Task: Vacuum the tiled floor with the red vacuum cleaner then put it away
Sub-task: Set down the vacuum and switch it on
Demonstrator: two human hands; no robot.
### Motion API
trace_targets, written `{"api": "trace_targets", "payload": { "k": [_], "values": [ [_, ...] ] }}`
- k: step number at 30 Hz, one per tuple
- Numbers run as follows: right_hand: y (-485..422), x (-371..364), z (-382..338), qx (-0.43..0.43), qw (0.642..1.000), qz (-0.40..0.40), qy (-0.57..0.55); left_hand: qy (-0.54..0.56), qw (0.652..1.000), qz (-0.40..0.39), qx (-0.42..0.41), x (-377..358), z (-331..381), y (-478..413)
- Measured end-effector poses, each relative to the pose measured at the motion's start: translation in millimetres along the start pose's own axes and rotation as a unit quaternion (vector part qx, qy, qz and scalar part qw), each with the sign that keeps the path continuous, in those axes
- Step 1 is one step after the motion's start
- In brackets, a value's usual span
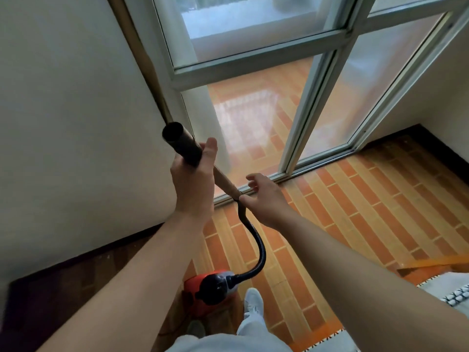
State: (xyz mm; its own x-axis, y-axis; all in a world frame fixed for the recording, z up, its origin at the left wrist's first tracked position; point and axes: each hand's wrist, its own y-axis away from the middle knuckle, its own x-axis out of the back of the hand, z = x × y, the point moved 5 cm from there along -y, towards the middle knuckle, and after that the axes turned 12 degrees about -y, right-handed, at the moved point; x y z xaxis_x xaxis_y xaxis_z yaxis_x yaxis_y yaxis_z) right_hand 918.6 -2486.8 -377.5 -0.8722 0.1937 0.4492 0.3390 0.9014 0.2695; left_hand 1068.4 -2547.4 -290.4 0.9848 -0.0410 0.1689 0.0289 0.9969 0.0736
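Head view, and you're standing in the corner by the glass door (256, 29), looking down over both forearms. Your left hand (193, 184) is wrapped tight round the black tube (179, 139), fingers curled behind it and thumb up along its side. The tube is lifted well clear of the floor (355, 212) and tilted, its open mouth pointing up and to the left, close to the white wall (76, 123).

Below your grip a tan length runs down and right to where the black hose (259, 247) begins. Your right hand (264, 199) is just there, fingers loose and spread, clamped on nothing. Its thumb sits right at the hose's top end, and whether it actually touches is hard to tell.

From that point the hose drops, bends in a wide curve and plugs into the front of the red vacuum (206, 288). The vacuum sits on the orange tiles down by your feet, just left of your white shoe (253, 299) and near the dark skirting (76, 262) at the foot of the wall.

Ahead, the door's pale frame stands on its track, with glossy tiles showing through the glass. A patterned rug (454, 295) edges in at lower right.
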Motion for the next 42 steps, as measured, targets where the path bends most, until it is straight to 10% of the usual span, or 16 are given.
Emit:
{"api": "trace_targets", "payload": {
  "k": [12, 23, 42],
  "values": [
    [-47, 6, -12, 0.038, 0.993, -0.102, 0.049, 0.228, 0.973, 0.041, 0.013, 22, 46, -16],
    [-36, -15, -36, 0.126, 0.984, -0.09, 0.09, 0.045, 0.98, 0.041, 0.189, 1, -16, -5],
    [1, -36, -42, 0.095, 0.974, -0.176, 0.106, 0.097, 0.981, 0.071, 0.155, 55, -29, -13]
  ]
}}
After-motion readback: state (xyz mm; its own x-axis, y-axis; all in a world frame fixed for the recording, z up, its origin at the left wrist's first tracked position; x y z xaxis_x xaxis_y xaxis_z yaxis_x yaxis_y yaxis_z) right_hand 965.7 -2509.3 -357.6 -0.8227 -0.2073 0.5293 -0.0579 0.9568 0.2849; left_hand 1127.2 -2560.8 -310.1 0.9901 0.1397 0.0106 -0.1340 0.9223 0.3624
